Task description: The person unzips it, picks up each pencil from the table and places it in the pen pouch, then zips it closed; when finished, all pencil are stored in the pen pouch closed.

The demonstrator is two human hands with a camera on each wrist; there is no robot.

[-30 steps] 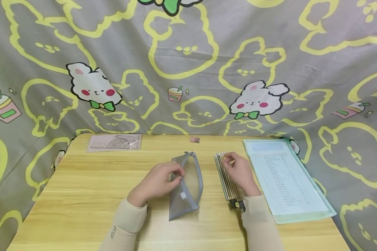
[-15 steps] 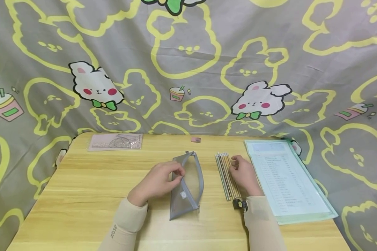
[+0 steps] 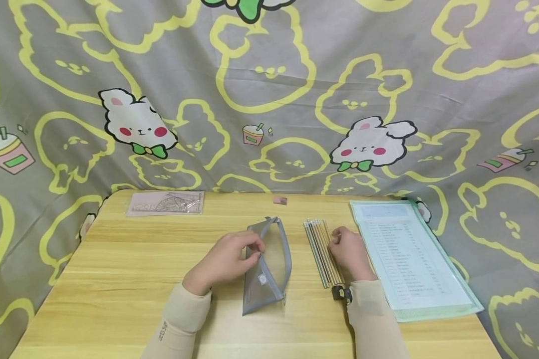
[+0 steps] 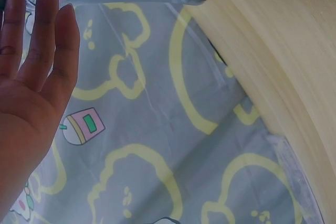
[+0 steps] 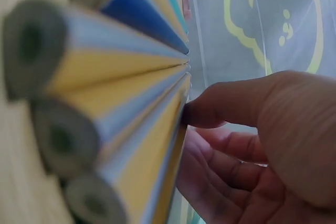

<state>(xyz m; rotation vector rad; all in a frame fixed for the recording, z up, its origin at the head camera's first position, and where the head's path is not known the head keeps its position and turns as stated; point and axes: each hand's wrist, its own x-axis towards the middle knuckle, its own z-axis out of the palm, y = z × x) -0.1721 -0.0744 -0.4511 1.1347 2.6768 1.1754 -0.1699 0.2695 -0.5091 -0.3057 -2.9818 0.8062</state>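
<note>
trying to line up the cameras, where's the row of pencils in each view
Head: row of pencils right of centre, beside the right hand.
Left wrist: not in it.
Right wrist: fills the left half, blurred ends nearest the camera.
Shared landmark: grey cloth with yellow outlines.

The table [image 3: 130,279] had a smooth wood-grain top with a soft sheen. The curtain [image 3: 184,60] was thin, lightly creased cloth. The pouch [image 3: 253,294] looked sheer, mesh or plastic, with a matt edging. The pencils [image 3: 324,257] had smooth, shiny painted sides and dull ends. The packet [image 3: 163,204] was clear, glossy plastic; the folder [image 3: 440,315], smooth plastic over printed paper [image 3: 404,259]. The sleeves [image 3: 186,306] were matt cloth.
</note>
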